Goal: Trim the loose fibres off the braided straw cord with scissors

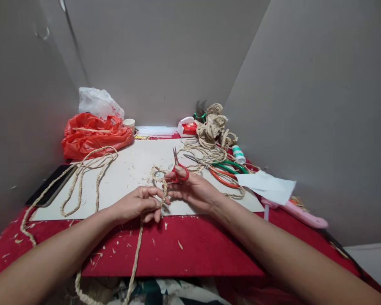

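My left hand (142, 203) pinches a braided straw rope (136, 258) between thumb and fingers. One part of the rope hangs from this hand over the table's front edge, and another loops across the board at the left. Close beside it, my right hand (190, 186) has small red-handled scissors (181, 171) hooked on its fingers, blades pointing up and away. A curl of the rope stands above the left fingers, next to the right fingertips; whether those touch it I cannot tell.
A pale board (139, 161) lies on the red cloth (209, 250), scattered with straw bits. Behind left sit a red plastic bag (95, 135) and a paper cup (129, 123). At right are coiled rope (214, 127), larger orange-and-green-handled tools (224, 178), white paper (269, 186) and a pink glue gun (305, 215).
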Demonstrator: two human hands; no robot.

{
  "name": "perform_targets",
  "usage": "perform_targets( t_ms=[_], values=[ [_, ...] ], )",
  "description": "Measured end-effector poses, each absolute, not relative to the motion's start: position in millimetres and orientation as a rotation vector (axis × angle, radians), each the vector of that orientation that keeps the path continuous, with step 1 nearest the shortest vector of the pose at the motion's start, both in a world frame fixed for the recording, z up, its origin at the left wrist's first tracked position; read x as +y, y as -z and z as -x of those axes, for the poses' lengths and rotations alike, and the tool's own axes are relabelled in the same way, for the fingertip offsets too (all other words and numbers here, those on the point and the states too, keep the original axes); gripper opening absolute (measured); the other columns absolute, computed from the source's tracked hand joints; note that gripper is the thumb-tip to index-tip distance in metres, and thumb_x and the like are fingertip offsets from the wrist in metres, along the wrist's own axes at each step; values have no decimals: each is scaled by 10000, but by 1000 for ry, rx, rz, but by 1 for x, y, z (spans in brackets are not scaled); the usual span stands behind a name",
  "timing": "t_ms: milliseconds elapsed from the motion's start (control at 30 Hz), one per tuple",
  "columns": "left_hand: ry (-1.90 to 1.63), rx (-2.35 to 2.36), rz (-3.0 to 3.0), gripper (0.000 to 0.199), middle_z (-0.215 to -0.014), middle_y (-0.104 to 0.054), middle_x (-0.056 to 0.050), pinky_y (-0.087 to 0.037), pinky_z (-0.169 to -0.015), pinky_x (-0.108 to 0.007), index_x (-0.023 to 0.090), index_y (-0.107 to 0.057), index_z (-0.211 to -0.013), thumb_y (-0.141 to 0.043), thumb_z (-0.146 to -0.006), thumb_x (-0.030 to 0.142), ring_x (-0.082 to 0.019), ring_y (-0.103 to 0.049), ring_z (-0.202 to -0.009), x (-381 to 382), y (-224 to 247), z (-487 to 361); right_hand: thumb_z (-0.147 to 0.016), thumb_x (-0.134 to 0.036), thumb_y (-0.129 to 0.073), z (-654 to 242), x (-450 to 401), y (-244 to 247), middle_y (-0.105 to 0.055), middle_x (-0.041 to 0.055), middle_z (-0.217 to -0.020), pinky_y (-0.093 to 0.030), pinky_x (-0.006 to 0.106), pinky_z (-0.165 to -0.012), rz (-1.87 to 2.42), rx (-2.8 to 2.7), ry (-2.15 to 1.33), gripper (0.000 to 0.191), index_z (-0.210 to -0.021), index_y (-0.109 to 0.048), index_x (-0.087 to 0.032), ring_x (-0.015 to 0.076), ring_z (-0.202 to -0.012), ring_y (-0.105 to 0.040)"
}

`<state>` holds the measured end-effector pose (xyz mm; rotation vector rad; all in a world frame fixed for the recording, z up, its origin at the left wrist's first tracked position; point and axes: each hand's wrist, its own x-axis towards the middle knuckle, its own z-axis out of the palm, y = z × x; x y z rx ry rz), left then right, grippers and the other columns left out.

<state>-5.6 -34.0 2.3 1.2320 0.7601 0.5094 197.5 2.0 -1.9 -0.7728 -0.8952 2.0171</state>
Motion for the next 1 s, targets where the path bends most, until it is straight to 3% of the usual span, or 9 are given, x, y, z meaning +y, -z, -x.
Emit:
perform_targets(
  t_ms=[167,367,567,700,800,1000],
  values=[
    [-521,819,-1351,150,-758,-691,-51,-351,-470,-204,146,-576,-873,-561,-830,288,-75,-526,-480,-37,2,1,-799,-442,-659,-198,-3,2,-697,77,-804,-548,323,-656,793,-945,-2099,316,-878,-675,-136,176,-723,-651],
    [-516,824,-1477,152,-751,-679,-46,-376,-508,-215,139,-603,-862,-551,-833,279,-83,-515,-511,-42,2,-1,-691,-404,-761,-190,-6,-9,-714,31,-870,-482,325,-770,627,-896,-2052,251,-774,-652,-194,190,-903,-626],
    [-709,869,-1258,92,-675,-689,-63,-393,-535,-227,115,-655,-769,-634,-711,184,-101,-542,-499,-37,1,2,-721,-418,-722,-178,-9,-22,-713,0,-903,-437,358,-849,585,-846,-1833,229,-734,-601,-225,199,-987,-589],
    [-822,852,-1174,147,-774,-706,-57,-441,-666,-235,121,-672,-769,-674,-623,109,-121,-616,-654,-33,-1,4,-676,-419,-755,-170,-7,-14,-716,-1,-910,-453,362,-834,614,-836,-1684,251,-742,-598,-235,214,-1012,-570],
    [-838,802,-1105,271,-838,-709,-69,-462,-692,-263,136,-671,-889,-723,-633,209,-145,-640,-694,-32,-5,5,-670,-480,-749,-168,-4,-4,-713,13,-952,-457,357,-838,638,-893,-1620,283,-758,-638,-235,215,-1006,-561],
    [-861,795,-1121,445,-574,-600,-14,-399,-513,-208,70,-687,-838,-756,-635,460,-70,-503,-454,-32,-4,5,-678,-523,-740,-167,-5,5,-696,60,-1015,-454,350,-821,628,-1026,-1581,338,-806,-720,-211,234,-984,-549]
  ],
)
